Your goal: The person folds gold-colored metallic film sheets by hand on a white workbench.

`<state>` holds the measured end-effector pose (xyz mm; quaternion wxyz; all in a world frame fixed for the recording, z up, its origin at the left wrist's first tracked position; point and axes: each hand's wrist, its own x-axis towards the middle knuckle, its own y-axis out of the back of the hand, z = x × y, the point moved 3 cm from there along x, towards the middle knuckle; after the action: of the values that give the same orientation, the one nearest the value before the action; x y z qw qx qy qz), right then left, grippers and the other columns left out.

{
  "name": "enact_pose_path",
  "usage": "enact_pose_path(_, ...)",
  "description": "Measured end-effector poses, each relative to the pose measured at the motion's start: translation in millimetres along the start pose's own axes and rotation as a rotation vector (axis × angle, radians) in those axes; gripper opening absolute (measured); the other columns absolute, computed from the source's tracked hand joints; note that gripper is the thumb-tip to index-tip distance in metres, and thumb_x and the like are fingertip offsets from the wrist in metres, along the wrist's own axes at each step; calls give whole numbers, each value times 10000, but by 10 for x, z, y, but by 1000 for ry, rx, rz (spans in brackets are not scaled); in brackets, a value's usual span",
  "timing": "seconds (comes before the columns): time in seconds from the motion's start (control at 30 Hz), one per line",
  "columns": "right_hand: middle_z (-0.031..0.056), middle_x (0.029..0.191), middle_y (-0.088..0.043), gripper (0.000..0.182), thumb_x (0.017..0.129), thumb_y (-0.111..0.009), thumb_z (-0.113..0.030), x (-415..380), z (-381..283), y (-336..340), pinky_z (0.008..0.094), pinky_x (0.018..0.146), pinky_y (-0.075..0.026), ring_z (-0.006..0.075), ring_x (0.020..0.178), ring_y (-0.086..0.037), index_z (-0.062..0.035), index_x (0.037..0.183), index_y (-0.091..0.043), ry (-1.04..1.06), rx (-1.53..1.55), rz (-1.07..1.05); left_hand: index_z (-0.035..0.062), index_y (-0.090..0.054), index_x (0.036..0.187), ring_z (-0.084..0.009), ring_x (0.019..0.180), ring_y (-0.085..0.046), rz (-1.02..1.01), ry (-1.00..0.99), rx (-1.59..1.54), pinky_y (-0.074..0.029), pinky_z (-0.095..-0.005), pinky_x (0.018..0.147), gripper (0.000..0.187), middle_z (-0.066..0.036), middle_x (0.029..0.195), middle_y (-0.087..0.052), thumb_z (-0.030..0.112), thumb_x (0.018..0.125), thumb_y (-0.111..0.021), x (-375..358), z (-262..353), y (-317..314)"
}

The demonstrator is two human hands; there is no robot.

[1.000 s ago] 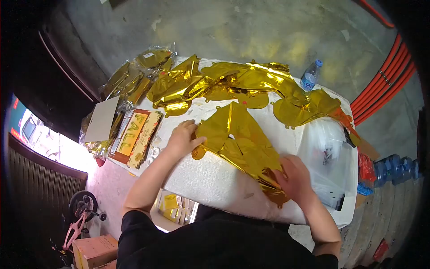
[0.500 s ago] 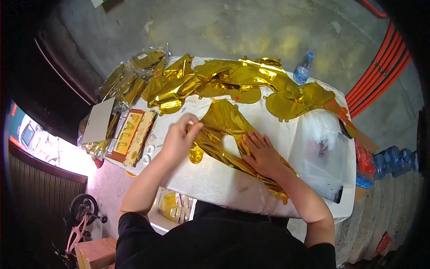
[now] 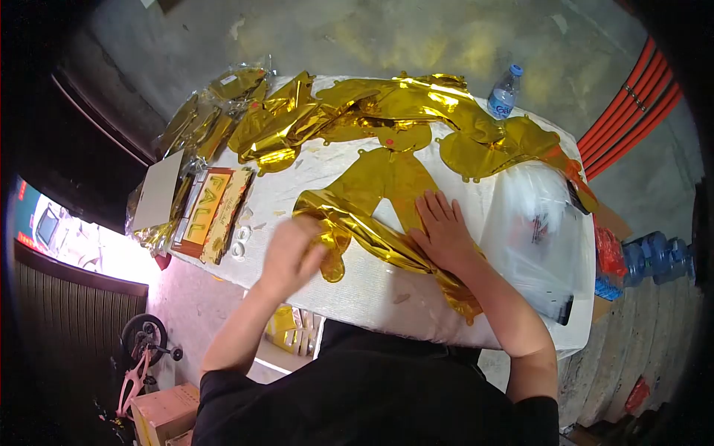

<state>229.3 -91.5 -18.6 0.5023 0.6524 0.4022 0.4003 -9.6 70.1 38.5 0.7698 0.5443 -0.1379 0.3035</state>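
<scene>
A flat gold foil balloon point(image 3: 368, 186) lies on the white-covered table point(image 3: 357, 293) in front of me, its lower part creased and partly folded over. My right hand point(image 3: 445, 232) rests on its right side, palm down with fingers spread. At the balloon's lower left, by a loose rounded end, is my left hand point(image 3: 290, 256); motion blurs its fingers, and I cannot make out whether they grip the foil. More flat gold balloons point(image 3: 416, 104) are heaped along the table's far side.
A water bottle point(image 3: 504, 93) stands at the far right edge, above clear plastic bags point(image 3: 532, 230). On the left are a "FALL" card pack point(image 3: 204, 212), a grey card point(image 3: 158, 191), white rolls point(image 3: 240, 241) and bagged foil point(image 3: 182, 130). An open drawer-like box point(image 3: 286, 334) sits below.
My left hand has come down and away from the balloon's upper left edge. The balloon's upper part now lies flatter and more spread out. My right hand stays on its right side.
</scene>
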Motion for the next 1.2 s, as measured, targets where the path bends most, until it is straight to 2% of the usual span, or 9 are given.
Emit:
enact_pose_path(0.03,182,1472,-307,626,924,-471,-396,1,2,3,501,1124,-163,347,1381,-246,-33,1412,-325,5,7,21,23,-574,1114,-345,1100,-530,-200,-7,-65,-415,-419,955,337,-171,1183,-557,104,800,-669,-77,77,-55)
enact_pose_path(0.17,183,1476,-300,625,925,-467,-399,-3,14,-21,500,1128,-152,346,1385,-238,-37,1415,-324,-5,-2,-1,34,-639,981,-338,1088,-556,-282,-97,-48,-444,-412,931,237,-157,1106,-619,141,778,-697,-222,247,18)
enact_pose_path(0.3,183,1493,-270,629,930,-455,-404,-8,6,-9,506,1134,-128,345,1395,-219,-40,1423,-313,-3,25,-17,35,-663,793,-289,798,-637,-391,-44,-109,-505,-365,725,147,-107,830,-665,175,777,-707,-245,270,417)
enact_pose_path(0.43,188,1482,-279,622,929,-466,-388,16,-6,-34,522,1130,-116,347,1394,-215,-36,1419,-312,8,80,-27,8,-646,789,-293,728,-616,-565,221,-192,-482,-358,666,124,-128,812,-652,124,800,-687,-159,97,511)
enact_pose_path(0.5,193,1460,-310,606,921,-495,-365,28,11,-10,512,1125,-151,354,1380,-243,-32,1403,-336,18,105,18,2,-646,845,-297,771,-611,-474,278,-188,-485,-370,696,133,-137,858,-651,130,819,-672,-10,52,394)
enact_pose_path(0.67,201,1393,-392,550,894,-572,-290,-61,-231,377,468,1094,-273,371,1324,-341,-16,1344,-415,218,373,202,60,-609,1154,-349,1167,-516,-417,-138,-203,-422,-427,965,320,-172,1214,-584,161,852,-640,423,191,-208)
enact_pose_path(0.73,187,1395,-403,543,880,-596,-275,-214,-476,392,437,1073,-322,346,1310,-377,-10,1327,-440,423,483,-4,127,-504,1321,-325,1358,-321,-493,-206,-51,-261,-471,1099,471,-155,1431,-402,331,902,-568,524,122,-504)
enact_pose_path(0.83,168,1415,-395,550,878,-597,-266,-590,-686,199,442,1088,-306,312,1327,-367,-8,1335,-434,652,319,-85,171,-399,1412,-308,1417,-190,-602,-189,56,-163,-490,1134,553,-128,1510,-277,447,937,-472,547,-156,-895)
enact_pose_path(1.2,118,1308,-535,397,810,-613,-197,-2042,-71,574,406,1033,-393,265,1236,-494,-34,1171,-587,461,166,-50,190,-351,1441,-282,1422,-183,-602,-169,97,-132,-458,1147,577,-108,1522,-259,476,948,-434,561,-160,-904)
